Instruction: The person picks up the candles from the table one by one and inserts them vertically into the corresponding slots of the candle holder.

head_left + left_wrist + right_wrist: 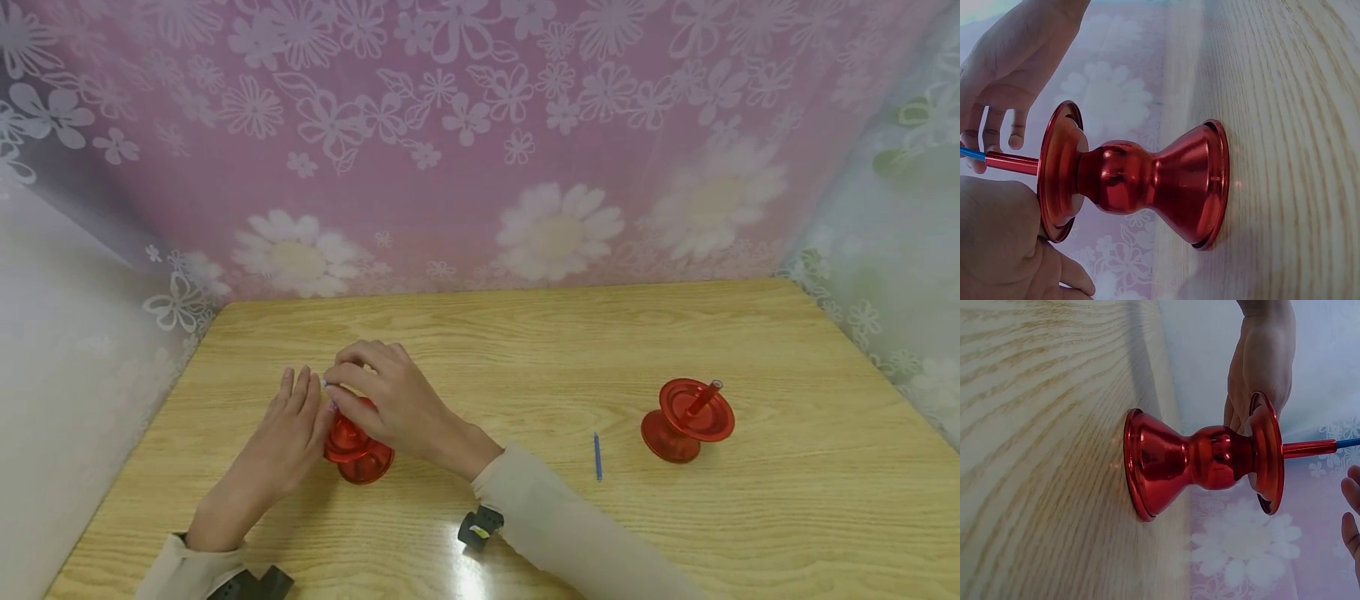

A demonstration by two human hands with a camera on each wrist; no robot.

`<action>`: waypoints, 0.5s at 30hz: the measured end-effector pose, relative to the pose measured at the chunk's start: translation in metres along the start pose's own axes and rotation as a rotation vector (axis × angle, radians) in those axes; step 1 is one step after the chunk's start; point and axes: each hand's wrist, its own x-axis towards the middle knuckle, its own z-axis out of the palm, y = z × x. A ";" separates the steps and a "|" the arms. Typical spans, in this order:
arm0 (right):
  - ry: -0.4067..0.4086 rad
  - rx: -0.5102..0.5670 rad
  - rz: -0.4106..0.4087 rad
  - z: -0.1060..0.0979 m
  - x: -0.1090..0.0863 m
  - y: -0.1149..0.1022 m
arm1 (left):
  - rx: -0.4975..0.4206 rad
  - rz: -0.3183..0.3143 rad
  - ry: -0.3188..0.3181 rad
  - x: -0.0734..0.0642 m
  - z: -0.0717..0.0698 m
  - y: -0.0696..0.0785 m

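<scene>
A shiny red candle holder [1122, 178] stands upright on the table, with a blue candle [971, 153] in its central tube. My right hand [401, 400] reaches over the holder's dish, thumb and index finger pinching the candle near its upper end. To the left of the dish is my left hand [281, 442], its fingers extended and its thumb close to the candle. In the right wrist view, the left hand [1266, 362] shows behind the dish's edge. From the head view, the hands hide part of the dish and most of the candle.
A second red candle holder [687, 421] stands at the right of the wooden table [510, 358]. Between it and my right forearm lies another blue candle [597, 457]. Flower-patterned cloth [450, 167] borders the table's back and sides.
</scene>
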 end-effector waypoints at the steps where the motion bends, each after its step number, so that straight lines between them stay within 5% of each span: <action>1: -0.002 -0.001 0.003 0.001 0.000 0.000 | -0.002 0.002 0.000 0.000 0.000 0.000; 15: -0.009 0.037 0.031 0.005 -0.001 -0.003 | -0.001 0.017 0.000 0.000 0.000 -0.003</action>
